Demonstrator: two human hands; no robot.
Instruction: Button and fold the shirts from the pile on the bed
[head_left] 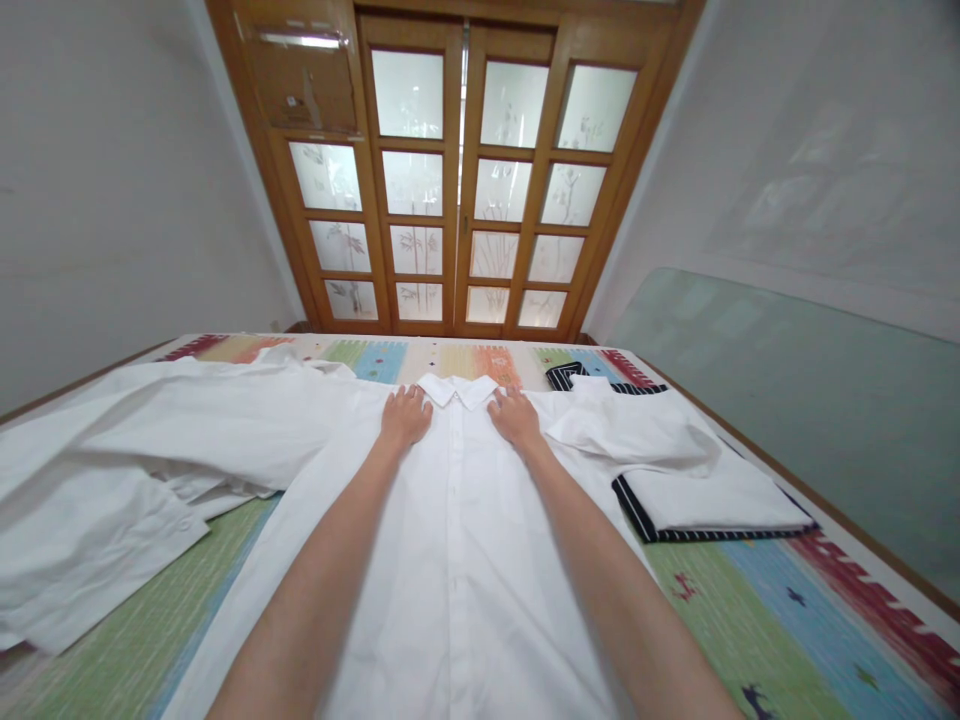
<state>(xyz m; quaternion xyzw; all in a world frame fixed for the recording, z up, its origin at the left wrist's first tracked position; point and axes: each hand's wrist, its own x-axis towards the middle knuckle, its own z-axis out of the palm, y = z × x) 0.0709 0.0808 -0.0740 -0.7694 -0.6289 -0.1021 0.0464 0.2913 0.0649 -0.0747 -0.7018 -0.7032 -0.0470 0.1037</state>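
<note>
A white button-up shirt (454,560) lies front side up and spread out before me, its pointed collar (459,390) at the far end. My left hand (406,416) rests on the shirt just left of the collar, fingers extended over the shoulder. Right of the collar, my right hand (514,414) lies on the other shoulder with its fingers slightly bent. Both palms face down on the cloth. A white sleeve (630,435) bunches to the right, and wide white fabric with a cuff (184,525) stretches out to the left.
A folded black-and-white striped piece (637,510) lies partly under white cloth at right. Beneath everything is a colourful patterned bed cover (795,590). A pale green headboard-like panel (787,390) borders the right side. Wooden glazed doors (457,180) stand beyond the far edge.
</note>
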